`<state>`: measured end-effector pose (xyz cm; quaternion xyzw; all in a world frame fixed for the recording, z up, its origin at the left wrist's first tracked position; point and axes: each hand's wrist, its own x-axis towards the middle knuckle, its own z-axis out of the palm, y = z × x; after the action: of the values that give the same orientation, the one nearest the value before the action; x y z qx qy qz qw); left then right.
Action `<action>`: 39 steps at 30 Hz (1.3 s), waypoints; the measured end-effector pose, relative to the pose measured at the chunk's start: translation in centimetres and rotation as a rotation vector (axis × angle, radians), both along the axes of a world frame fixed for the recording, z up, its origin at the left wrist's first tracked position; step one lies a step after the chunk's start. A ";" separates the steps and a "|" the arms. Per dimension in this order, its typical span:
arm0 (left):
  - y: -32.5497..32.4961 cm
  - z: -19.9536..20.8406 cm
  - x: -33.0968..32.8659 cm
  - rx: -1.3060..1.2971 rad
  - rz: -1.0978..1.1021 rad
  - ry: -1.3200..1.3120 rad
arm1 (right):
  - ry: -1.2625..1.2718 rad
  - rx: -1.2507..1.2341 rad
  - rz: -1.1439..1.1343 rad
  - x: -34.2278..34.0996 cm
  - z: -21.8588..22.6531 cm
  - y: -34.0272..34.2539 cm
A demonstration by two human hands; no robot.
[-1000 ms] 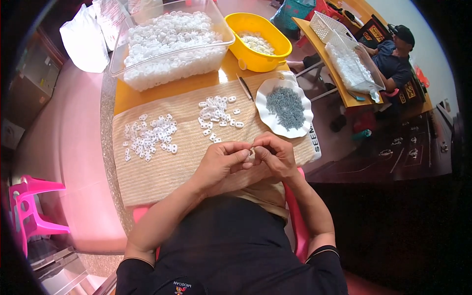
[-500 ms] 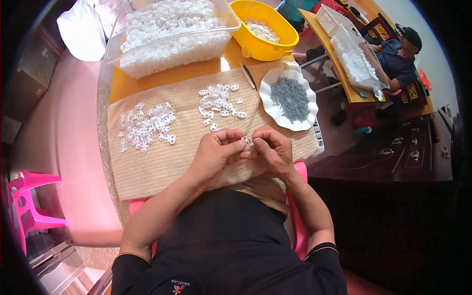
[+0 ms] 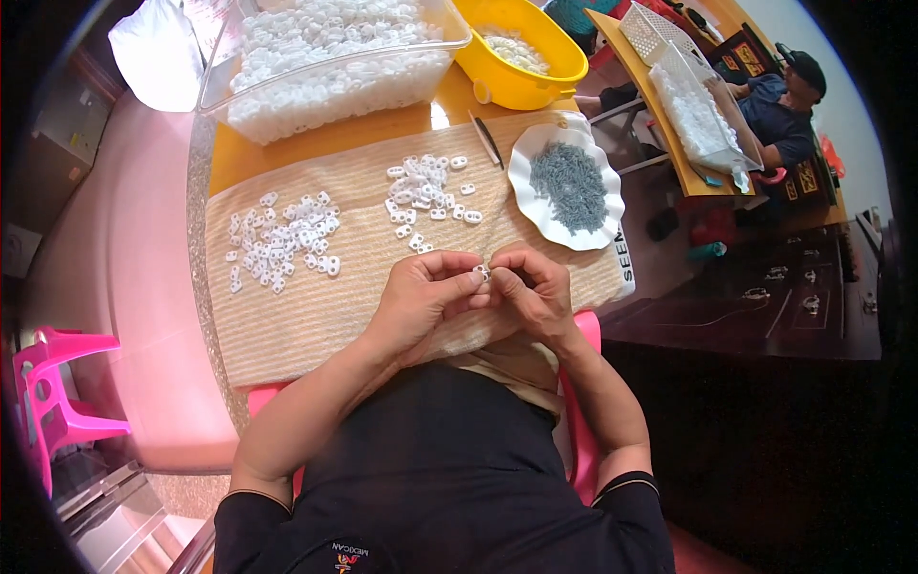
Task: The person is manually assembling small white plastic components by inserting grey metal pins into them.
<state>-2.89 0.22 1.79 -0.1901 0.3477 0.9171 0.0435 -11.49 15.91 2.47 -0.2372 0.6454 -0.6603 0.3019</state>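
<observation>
Two loose heaps on the striped cloth [image 3: 287, 335]: white two-holed pieces [image 3: 287, 239] to the left, a second heap of white pieces [image 3: 421, 182] nearer the middle, a few strays below it. One small white piece [image 3: 482, 273] is up between my hands, over the near part of the cloth. Left hand [image 3: 421, 295]: nearly closed, thumb and forefinger pinching that piece. Right hand [image 3: 538, 295]: curled, fingertips close against it; cannot tell whether they grip it or something smaller.

Progress, as I judge it: this piece is mid-handling, not set down. Which heap is finished and which is waiting, I cannot tell. Plenty looks left: grey bits [image 3: 569, 187] cover most of the wavy white plate [image 3: 615, 184], and the clear tub [image 3: 457, 42] on the bench [image 3: 463, 101] is heaped with white pieces. Yellow basin [image 3: 526, 88] beside it holds more pale ones. Pen-like tool [image 3: 486, 142] lies near the plate, untouched.
</observation>
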 end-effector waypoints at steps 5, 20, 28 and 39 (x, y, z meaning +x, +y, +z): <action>-0.1 0.0 0.0 -0.007 -0.005 0.005 | 0.059 0.008 0.010 -0.1 -0.2 0.0; -0.1 0.0 0.1 -0.003 -0.018 0.021 | 0.061 0.008 0.002 0.0 -0.3 0.0; -0.1 -0.2 0.1 0.001 -0.017 0.026 | 0.053 0.014 -0.003 0.0 -0.4 0.0; 0.2 -0.4 0.2 -0.053 -0.005 0.010 | 0.208 0.089 0.015 -0.3 -1.1 0.2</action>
<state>-2.65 0.38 1.35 -0.1855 0.3726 0.9084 0.0389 -11.75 16.11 1.36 -0.2957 0.7001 -0.6006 0.2483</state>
